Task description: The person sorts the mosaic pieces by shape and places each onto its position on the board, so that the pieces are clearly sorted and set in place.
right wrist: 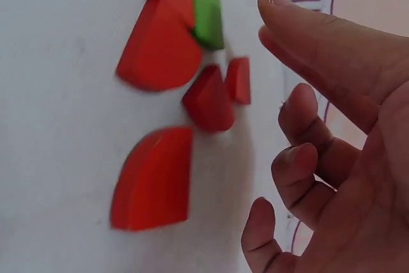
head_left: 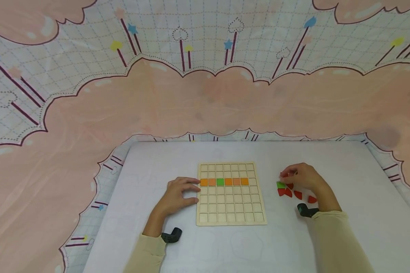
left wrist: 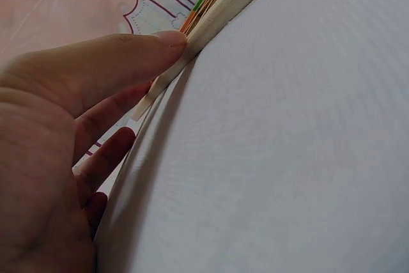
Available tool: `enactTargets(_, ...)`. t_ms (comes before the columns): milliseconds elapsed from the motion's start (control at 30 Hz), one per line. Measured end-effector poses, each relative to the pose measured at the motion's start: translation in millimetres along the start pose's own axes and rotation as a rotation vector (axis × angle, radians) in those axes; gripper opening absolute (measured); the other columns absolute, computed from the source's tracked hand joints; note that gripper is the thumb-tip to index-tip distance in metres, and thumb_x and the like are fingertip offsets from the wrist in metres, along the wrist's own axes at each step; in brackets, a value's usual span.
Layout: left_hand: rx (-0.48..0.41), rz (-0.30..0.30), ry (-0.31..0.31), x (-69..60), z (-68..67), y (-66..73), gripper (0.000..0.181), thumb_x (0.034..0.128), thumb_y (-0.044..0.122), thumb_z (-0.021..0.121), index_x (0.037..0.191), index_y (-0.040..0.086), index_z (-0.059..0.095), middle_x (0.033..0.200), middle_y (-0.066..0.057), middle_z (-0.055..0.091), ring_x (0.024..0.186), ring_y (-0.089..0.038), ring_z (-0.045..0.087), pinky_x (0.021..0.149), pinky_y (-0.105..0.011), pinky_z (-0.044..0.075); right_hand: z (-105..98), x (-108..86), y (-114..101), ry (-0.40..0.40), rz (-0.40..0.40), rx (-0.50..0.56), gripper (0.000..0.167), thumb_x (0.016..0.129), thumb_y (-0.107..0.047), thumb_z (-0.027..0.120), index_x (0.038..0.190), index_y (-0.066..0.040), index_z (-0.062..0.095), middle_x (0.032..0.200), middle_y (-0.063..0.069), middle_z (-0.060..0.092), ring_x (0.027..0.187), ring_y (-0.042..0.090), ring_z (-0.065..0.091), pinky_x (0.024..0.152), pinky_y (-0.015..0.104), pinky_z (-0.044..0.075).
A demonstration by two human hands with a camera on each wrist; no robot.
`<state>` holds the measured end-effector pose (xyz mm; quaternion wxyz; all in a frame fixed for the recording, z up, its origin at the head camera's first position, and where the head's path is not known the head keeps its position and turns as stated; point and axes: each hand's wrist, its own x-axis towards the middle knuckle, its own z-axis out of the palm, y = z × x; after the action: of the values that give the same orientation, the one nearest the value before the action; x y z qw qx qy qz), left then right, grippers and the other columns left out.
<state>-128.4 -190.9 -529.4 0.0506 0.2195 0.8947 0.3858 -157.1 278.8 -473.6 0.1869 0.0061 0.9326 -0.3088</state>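
Note:
A pale wooden grid board [head_left: 231,208] lies on the white table, with one row of square tiles across it, mostly orange shades [head_left: 204,182] and one green tile [head_left: 220,182]. My left hand [head_left: 180,195] touches the board's left edge; in the left wrist view the thumb [left wrist: 137,59] lies against its wooden side. Over a group of small pieces at the right hovers my right hand [head_left: 302,177]. Red quarter-round pieces [right wrist: 156,180] and a green piece [right wrist: 208,14] lie beneath it. Between its thumb and forefinger no piece shows in the right wrist view.
The white table [head_left: 232,250] ends at a far edge, where a pink patterned cloth [head_left: 205,102] begins. Two single red pieces, one of them [head_left: 312,199] nearest the right wrist, lie apart from the group. Each wrist wears a black device [head_left: 171,235].

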Motion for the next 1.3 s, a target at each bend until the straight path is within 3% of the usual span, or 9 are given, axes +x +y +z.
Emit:
enactTargets(500, 0.014, 0.004, -0.001, 0.2, -0.3, 2.4, 0.026, 0.0813, 0.028, 0.086, 0.106, 0.026, 0.078, 0.137, 0.01, 0.066, 0.134, -0.02, 0.052, 0.111, -0.051, 0.027, 2.9, -6.8, 11.6, -0.035, 0.04, 0.105, 0.031, 0.084, -0.035, 0.083, 0.106, -0.014, 0.077, 0.085, 0.006, 0.055, 0.086, 0.024, 0.052, 0.065, 0.032, 0.043)
enactTargets(800, 0.016, -0.013, -0.003, 0.3, -0.4, 3.3, 0.025, 0.0817, 0.028, 0.086, 0.106, 0.026, 0.078, 0.136, 0.01, 0.066, 0.134, -0.019, 0.052, 0.113, -0.05, 0.026, 8.6, -0.9, 15.5, -0.028, 0.069, 0.102, 0.028, 0.083, -0.028, 0.082, 0.107, -0.014, 0.078, 0.083, 0.006, 0.055, 0.085, 0.024, 0.053, 0.064, 0.032, 0.043)
enactTargets(1300, 0.01, -0.018, 0.003, -0.2, -0.2, 3.5, 0.025, 0.0812, 0.028, 0.086, 0.105, 0.026, 0.078, 0.136, 0.009, 0.066, 0.134, -0.02, 0.052, 0.113, -0.05, 0.026, 12.2, -3.7, 10.6, -0.019, -0.009, 0.055, 0.025, 0.085, -0.024, 0.081, 0.103, -0.009, 0.076, 0.08, 0.004, 0.053, 0.082, 0.022, 0.051, 0.064, 0.033, 0.04)
